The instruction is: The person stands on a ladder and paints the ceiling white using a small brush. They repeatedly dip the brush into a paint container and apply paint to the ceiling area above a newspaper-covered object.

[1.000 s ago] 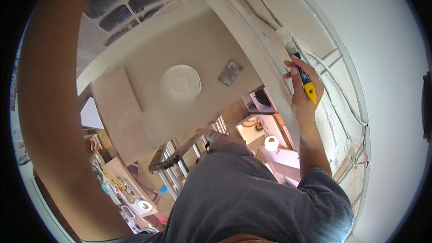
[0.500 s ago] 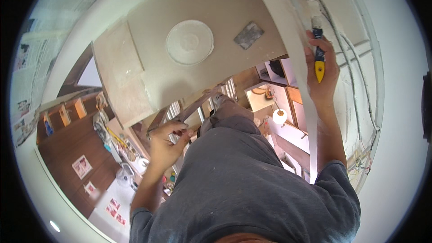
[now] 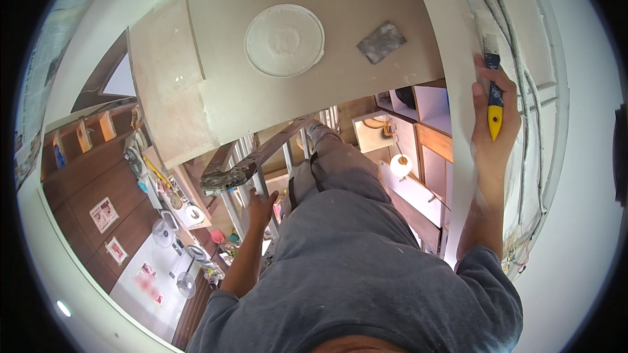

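My right hand [image 3: 495, 108] is closed around a paintbrush [image 3: 495, 95] with a dark blue and yellow handle. Its pale bristles point away from me, against the white ledge beside the grey cables [image 3: 517, 59]. Lower down on the left, my left hand [image 3: 261, 208] is beside a metal ladder [image 3: 233, 212], thumb apart from the fingers. I see nothing held in it; whether it touches the ladder rail I cannot tell. A round white lid-like disc [image 3: 284, 40] and a grey, stained rectangular block [image 3: 381, 42] lie on the beige board [image 3: 347, 0] in front of me.
Far below are a wall lamp [image 3: 401, 166], open shelving [image 3: 435, 108] and a cluttered counter [image 3: 180, 206] with fans. The ladder's worn top [image 3: 229, 178] sits by the board's near edge. Loose wires [image 3: 520, 255] hang at the lower right.
My left hand has dropped from in front of the ladder top to beside the ladder rail. My right hand, still holding the paintbrush, appears farther right and slightly lower as the view shifts.
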A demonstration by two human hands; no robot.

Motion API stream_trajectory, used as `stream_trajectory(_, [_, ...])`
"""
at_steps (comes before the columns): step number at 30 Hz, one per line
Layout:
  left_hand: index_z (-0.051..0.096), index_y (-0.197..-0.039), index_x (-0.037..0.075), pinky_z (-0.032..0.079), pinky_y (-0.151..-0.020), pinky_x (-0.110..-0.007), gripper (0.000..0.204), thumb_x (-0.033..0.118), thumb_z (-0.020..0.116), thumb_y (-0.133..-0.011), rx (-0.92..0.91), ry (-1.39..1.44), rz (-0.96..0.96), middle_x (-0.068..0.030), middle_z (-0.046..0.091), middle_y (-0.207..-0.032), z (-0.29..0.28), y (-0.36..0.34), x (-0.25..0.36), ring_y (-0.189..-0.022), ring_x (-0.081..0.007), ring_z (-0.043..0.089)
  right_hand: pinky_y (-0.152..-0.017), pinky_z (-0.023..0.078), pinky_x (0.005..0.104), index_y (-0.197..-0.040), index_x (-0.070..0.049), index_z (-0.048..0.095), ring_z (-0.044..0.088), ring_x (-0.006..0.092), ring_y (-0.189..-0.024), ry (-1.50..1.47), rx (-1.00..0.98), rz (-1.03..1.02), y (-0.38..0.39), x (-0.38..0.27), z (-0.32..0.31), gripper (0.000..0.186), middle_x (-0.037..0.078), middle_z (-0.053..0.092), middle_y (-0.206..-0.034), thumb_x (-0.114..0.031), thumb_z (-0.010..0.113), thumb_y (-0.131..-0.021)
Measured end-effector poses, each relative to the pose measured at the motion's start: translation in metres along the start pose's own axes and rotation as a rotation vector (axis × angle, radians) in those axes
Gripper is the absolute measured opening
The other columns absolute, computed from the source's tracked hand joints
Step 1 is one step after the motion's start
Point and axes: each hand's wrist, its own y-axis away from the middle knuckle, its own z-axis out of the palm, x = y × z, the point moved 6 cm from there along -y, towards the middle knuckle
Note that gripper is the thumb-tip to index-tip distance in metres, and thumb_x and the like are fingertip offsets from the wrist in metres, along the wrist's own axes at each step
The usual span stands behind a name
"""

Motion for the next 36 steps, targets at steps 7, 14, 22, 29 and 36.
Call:
stream_trajectory(7, [0.063,-0.13,-0.006,0.056,-0.087,-0.06,0.063,0.048,0.072,-0.1,0.224,0.062,0.059,-0.0364,0.074,-0.102,0.023,-0.007,0.002,-0.1,-0.0556,0.072,-0.118,0.044,0.0368,-0.13,-0.005,0.063,0.065,0.0244,-0.136,-0.013,-0.009,0.028,0.0,0.0,0.004,0.021,0.018,0.074,-0.139,-0.005,0.062,-0.11])
stream_trajectory(14, [0.059,-0.135,-0.006,0.053,-0.088,-0.063,0.063,0.049,0.066,-0.104,0.273,-0.002,0.095,-0.0391,0.072,-0.108,0.015,0.002,0.017,-0.101,-0.0586,0.069,-0.118,0.044,0.0376,-0.132,-0.005,0.062,0.065,0.0258,-0.138,0.01,-0.028,0.02,0.0,0.001,0.002,0.022,0.019,0.072,-0.142,-0.005,0.061,-0.11])
stream_trajectory(22, [0.06,-0.136,-0.007,0.055,-0.087,-0.061,0.065,0.049,0.065,-0.104,0.302,-0.043,0.078,-0.0382,0.073,-0.105,0.017,0.003,0.013,-0.1,-0.0571,0.07,-0.119,0.044,0.0386,-0.132,-0.005,0.062,0.064,0.0271,-0.139,-0.006,-0.062,-0.015,0.003,0.002,0.003,0.023,0.019,0.071,-0.144,-0.004,0.061,-0.109])
stream_trajectory(29, [0.06,-0.138,-0.006,0.054,-0.086,-0.061,0.065,0.05,0.065,-0.105,0.269,-0.086,0.053,-0.0353,0.074,-0.105,0.023,-0.001,0.006,-0.099,-0.0553,0.071,-0.115,0.048,0.0367,-0.133,-0.007,0.061,0.066,0.0273,-0.138,-0.045,-0.068,-0.028,0.008,0.006,0.001,0.024,0.018,0.071,-0.146,-0.003,0.061,-0.109])
stream_trajectory(36, [0.06,-0.136,-0.006,0.054,-0.084,-0.062,0.064,0.049,0.065,-0.105,0.238,-0.039,0.019,-0.0344,0.075,-0.1,0.022,-0.006,0.007,-0.096,-0.0553,0.071,-0.115,0.048,0.036,-0.132,-0.007,0.061,0.066,0.0267,-0.139,-0.004,-0.068,-0.057,0.005,0.003,0.001,0.023,0.019,0.07,-0.147,-0.003,0.061,-0.109])
